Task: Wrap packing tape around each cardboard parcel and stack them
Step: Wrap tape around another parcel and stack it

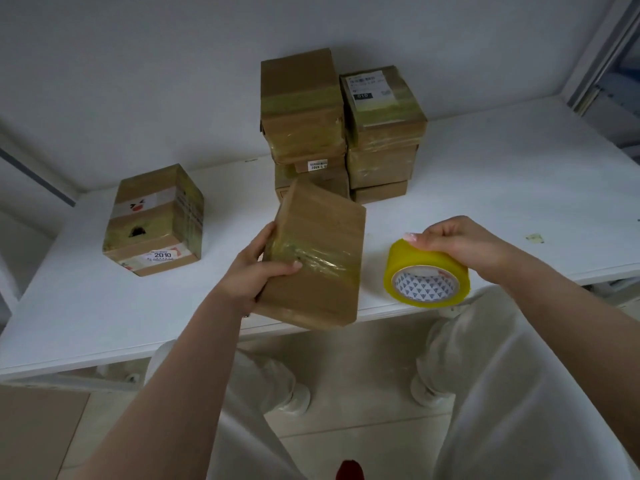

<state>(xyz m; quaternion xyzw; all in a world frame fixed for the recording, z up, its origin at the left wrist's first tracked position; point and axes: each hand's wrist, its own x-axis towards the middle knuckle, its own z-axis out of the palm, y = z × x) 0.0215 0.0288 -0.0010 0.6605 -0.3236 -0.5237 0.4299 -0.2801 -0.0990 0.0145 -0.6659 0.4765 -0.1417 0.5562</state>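
Cardboard made up everything on the white table (485, 188): at far left a taped box (154, 220) stood alone, untouched. Near the front edge, the flat parcel (318, 258) was gripped tilted by the left hand (256, 271), thumb pressed on its glossy band; it was judged light and stiff, slippery on tape, best held by bare edges. Behind stood the stacked parcels (343, 126). Rightmost, the yellow tape roll (427, 278) was clasped by the right hand (464, 247).
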